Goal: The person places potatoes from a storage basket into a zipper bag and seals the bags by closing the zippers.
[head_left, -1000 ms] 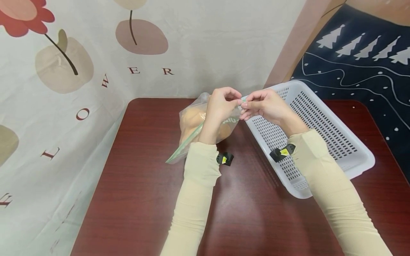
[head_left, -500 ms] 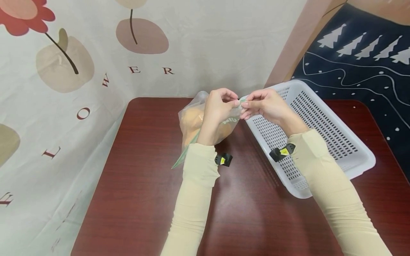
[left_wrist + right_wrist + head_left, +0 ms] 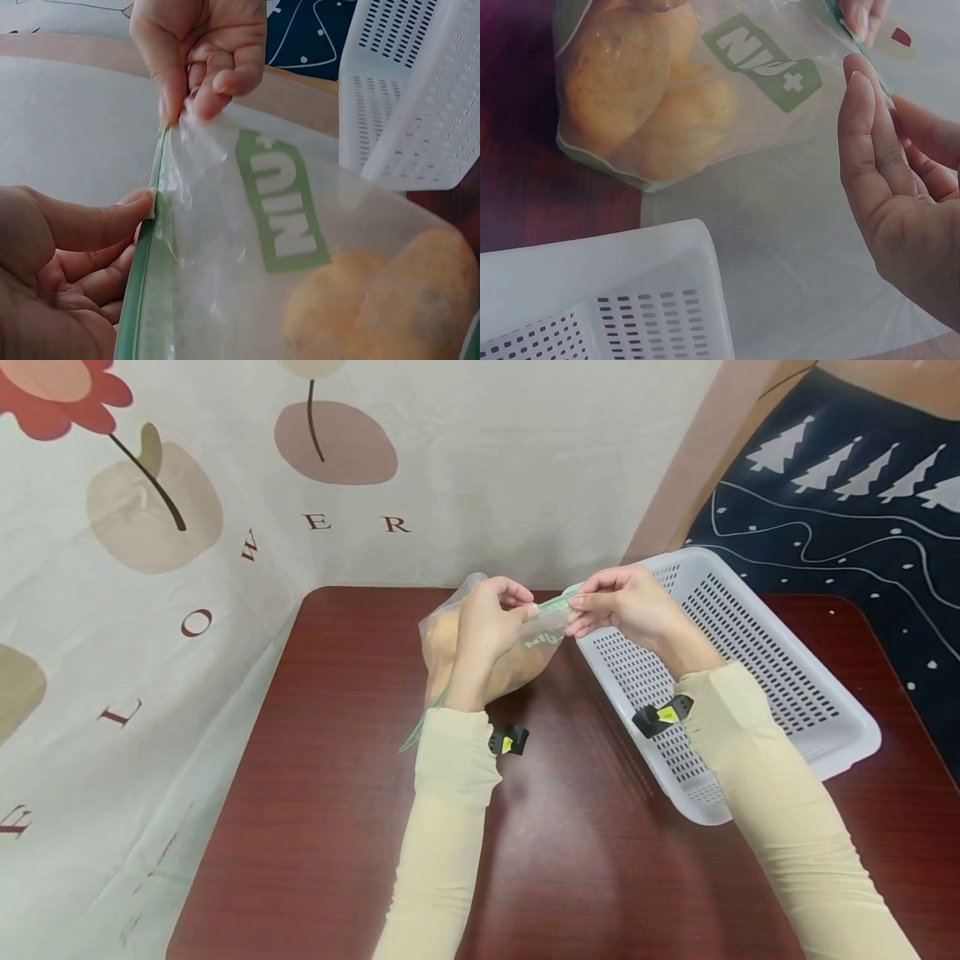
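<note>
A clear zip bag [image 3: 217, 247] with a green seal and a green printed label stands tilted on the table in the head view. Inside are several yellow-brown lumps that look like potatoes [image 3: 615, 82]. My left hand [image 3: 487, 622] pinches the green seal; in the left wrist view its thumb presses a small pale slider [image 3: 152, 204] on that strip. At the bag's right upper corner, the thumb and fingers of my right hand [image 3: 626, 610] pinch the end of the seal. The strip is taut between both hands. The left forearm hides part of the bag.
To the right, a white perforated plastic basket [image 3: 825, 745] stands on the dark red table [image 3: 315, 827], partly under my right forearm. A patterned cloth [image 3: 517, 485] hangs behind the table, and a navy cloth with white trees [image 3: 825, 543] is at the right.
My left hand has slid left along the seal, away from the right hand, and a stretch of green strip now shows between them. The right hand has stayed almost still.
</note>
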### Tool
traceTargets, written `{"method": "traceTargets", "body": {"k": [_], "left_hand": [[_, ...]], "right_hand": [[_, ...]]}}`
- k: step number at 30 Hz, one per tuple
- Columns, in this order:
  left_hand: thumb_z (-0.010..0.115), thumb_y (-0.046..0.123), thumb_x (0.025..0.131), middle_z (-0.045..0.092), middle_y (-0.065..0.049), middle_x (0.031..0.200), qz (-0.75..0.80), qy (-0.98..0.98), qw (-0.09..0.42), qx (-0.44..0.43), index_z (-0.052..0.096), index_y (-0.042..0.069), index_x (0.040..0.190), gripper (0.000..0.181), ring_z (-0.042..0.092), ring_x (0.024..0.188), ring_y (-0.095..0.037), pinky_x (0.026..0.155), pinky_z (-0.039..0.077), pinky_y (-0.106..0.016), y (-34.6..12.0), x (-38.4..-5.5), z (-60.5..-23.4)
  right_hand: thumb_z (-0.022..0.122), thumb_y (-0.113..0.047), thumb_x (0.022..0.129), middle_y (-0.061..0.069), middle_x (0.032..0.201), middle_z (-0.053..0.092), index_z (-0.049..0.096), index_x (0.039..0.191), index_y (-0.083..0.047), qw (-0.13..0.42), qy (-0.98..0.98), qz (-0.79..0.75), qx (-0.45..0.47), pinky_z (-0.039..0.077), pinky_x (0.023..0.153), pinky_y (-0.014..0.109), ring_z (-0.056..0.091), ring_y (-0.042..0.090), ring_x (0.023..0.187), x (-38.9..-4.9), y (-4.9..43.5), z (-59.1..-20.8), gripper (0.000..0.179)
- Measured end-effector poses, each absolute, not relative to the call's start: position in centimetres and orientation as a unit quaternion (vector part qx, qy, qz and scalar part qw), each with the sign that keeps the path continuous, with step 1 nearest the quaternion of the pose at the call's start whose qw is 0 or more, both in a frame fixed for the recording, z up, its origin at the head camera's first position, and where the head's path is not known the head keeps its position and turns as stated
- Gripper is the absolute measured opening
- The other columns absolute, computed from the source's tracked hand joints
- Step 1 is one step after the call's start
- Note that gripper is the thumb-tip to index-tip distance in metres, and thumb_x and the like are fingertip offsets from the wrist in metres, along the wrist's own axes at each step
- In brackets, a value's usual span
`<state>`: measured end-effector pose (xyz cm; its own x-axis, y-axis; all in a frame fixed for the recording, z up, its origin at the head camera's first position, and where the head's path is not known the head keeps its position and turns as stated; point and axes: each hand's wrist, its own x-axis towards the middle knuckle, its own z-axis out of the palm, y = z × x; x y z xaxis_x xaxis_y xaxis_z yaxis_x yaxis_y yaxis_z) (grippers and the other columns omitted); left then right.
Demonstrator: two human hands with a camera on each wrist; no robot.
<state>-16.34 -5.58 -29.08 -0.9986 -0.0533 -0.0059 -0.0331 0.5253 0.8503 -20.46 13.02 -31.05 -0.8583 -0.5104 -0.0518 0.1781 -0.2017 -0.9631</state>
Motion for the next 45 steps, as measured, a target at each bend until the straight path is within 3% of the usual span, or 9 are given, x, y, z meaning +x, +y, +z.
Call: {"method": "traceTargets", "body": {"k": [5,9,13,24,31,39,45], "left_hand": [[0.070,0.009,0.080,0.066,-0.008,0.085,-0.489,-0.872,0.002,0.024,0.066,0.003,0.089,0.011,0.058,0.083,-0.019,0.069,0.051,-0.027,-6.5,-16.1,-28.9],[0.071,0.018,0.081,0.066,0.000,0.083,-0.439,-0.898,-0.006,0.034,0.068,0.011,0.088,0.011,0.057,0.083,-0.014,0.074,0.047,-0.030,-7.6,-15.9,-28.4],[0.071,0.017,0.080,0.067,-0.002,0.083,-0.429,-0.903,-0.007,0.032,0.069,0.010,0.089,0.011,0.057,0.084,-0.016,0.078,0.048,-0.031,-8.8,-15.8,-28.2],[0.072,0.011,0.079,0.067,-0.010,0.086,-0.448,-0.893,-0.035,0.020,0.068,0.003,0.092,0.015,0.058,0.085,-0.017,0.069,0.048,-0.024,-12.5,-15.9,-28.2],[0.076,0.011,0.075,0.067,-0.006,0.080,-0.455,-0.890,-0.020,0.016,0.068,0.003,0.088,0.017,0.059,0.083,-0.017,0.072,0.046,-0.025,-14.3,-15.6,-28.3],[0.076,0.014,0.074,0.068,-0.007,0.080,-0.452,-0.892,-0.006,0.010,0.068,0.003,0.086,0.018,0.058,0.084,-0.013,0.069,0.044,-0.022,-15.4,-15.3,-28.4],[0.077,0.011,0.073,0.067,-0.001,0.074,-0.461,-0.887,0.002,0.028,0.068,0.004,0.083,0.016,0.058,0.079,-0.013,0.066,0.045,-0.023,-16.0,-15.0,-28.4]], "right_hand": [[0.056,0.013,0.083,0.018,0.069,0.065,0.065,0.077,0.006,0.213,0.597,-0.761,-0.138,0.060,0.058,0.036,0.065,0.026,0.059,-20.5,13.1,-31.0,0.013],[0.056,0.013,0.083,0.018,0.069,0.065,0.066,0.078,0.005,0.209,0.599,-0.761,-0.135,0.060,0.058,0.035,0.065,0.026,0.060,-20.6,13.3,-31.0,0.013],[0.053,0.014,0.084,0.018,0.069,0.065,0.065,0.076,0.005,0.208,0.586,-0.772,-0.135,0.060,0.059,0.035,0.066,0.026,0.060,-20.7,13.9,-30.9,0.017],[0.053,0.014,0.084,0.019,0.072,0.066,0.065,0.079,0.007,0.212,0.567,-0.785,-0.130,0.060,0.063,0.039,0.066,0.028,0.062,-20.9,15.6,-31.2,0.015],[0.049,0.017,0.085,0.020,0.073,0.066,0.065,0.080,0.008,0.212,0.551,-0.793,-0.152,0.060,0.063,0.039,0.066,0.027,0.064,-21.0,16.2,-31.5,0.019],[0.050,0.018,0.084,0.021,0.073,0.066,0.064,0.080,0.009,0.214,0.543,-0.797,-0.155,0.060,0.062,0.039,0.066,0.028,0.064,-20.9,16.4,-31.6,0.017],[0.050,0.018,0.084,0.021,0.074,0.066,0.064,0.081,0.009,0.214,0.546,-0.794,-0.158,0.060,0.063,0.039,0.066,0.028,0.065,-20.9,16.7,-31.5,0.017]]}}
